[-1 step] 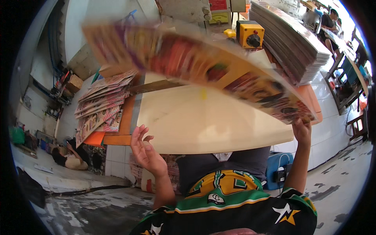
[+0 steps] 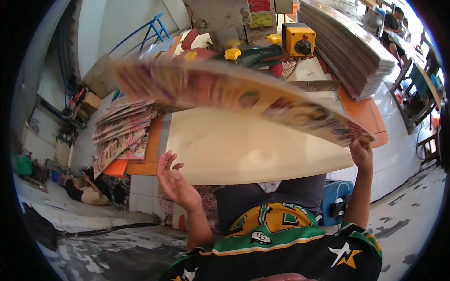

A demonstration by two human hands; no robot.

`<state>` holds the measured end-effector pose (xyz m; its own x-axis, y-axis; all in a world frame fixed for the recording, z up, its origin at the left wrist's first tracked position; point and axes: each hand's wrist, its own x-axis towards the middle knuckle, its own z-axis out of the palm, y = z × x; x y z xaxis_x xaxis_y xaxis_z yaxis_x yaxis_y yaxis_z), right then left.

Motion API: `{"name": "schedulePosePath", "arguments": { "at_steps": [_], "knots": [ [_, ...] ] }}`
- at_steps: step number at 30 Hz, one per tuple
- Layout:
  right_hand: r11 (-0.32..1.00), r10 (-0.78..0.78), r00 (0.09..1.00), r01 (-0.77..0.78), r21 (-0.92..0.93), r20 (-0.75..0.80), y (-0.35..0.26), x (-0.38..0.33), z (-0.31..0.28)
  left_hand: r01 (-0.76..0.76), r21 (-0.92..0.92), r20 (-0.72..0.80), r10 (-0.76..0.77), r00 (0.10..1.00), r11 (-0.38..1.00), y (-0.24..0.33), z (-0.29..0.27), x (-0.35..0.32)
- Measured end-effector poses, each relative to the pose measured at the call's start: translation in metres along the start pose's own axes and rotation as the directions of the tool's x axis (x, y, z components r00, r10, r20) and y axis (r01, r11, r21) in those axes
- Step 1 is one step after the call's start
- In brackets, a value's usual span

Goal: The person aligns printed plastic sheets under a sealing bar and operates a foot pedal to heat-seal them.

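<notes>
A long printed sheet (image 2: 262, 100) with colourful food pictures hangs slantwise over the table, its left end blurred by motion. Its near right corner is pinched in my right hand (image 2: 362, 153). My left hand (image 2: 178, 181) is raised at the table's front left, fingers spread, palm up, touching nothing. Beneath the sheet lies a broad cream-coloured board (image 2: 225, 154), partly covered by it. Left of the board, similar printed pieces (image 2: 124, 124) lie in a loose, fanned pile.
Behind the sheet stands a machine (image 2: 220, 18) with yellow knobs and a yellow control box (image 2: 299, 40). A tall stack of flat sheets (image 2: 347, 51) rises at the back right. A blue container (image 2: 335, 201) stands by my right leg. Other people sit far right and far left.
The printed sheet's left end has dropped, uncovering more of the machine behind. My right hand still grips its corner; my left hand has hardly moved.
</notes>
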<state>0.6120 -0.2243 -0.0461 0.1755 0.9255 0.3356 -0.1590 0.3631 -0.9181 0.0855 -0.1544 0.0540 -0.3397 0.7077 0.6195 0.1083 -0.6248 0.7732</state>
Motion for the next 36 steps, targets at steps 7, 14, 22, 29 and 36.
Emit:
{"name": "schedulePosePath", "arguments": {
  "at_steps": [7, 14, 22, 29, 36],
  "knots": [
    [0.891, 0.285, 0.955, -0.297, -0.343, -0.085, -0.011, 0.012, 0.054, 0.032, 0.11, -0.068, -0.025, 0.997, 0.993, -0.021, -0.018, 0.001],
    [0.913, 0.28, 0.954, -0.298, -0.278, -0.106, -0.007, 0.013, 0.043, 0.084, 0.251, -0.151, -0.047, 0.987, 0.964, -0.07, -0.029, 0.029],
    [0.931, 0.284, 0.959, -0.272, -0.243, 0.015, -0.016, 0.031, 0.054, 0.255, 0.065, -0.034, -0.253, 0.967, 0.965, -0.091, -0.059, 0.027],
    [0.987, 0.069, 0.998, -0.069, -0.146, -0.005, -0.014, 0.039, 0.051, 0.297, -0.129, 0.012, -0.297, 0.955, 0.946, -0.098, -0.068, 0.032],
    [0.997, -0.079, 0.997, 0.079, 0.002, 0.005, -0.036, 0.06, 0.072, 0.237, -0.288, -0.081, -0.27, 0.959, 0.928, -0.102, -0.097, 0.068]
  ]
}}
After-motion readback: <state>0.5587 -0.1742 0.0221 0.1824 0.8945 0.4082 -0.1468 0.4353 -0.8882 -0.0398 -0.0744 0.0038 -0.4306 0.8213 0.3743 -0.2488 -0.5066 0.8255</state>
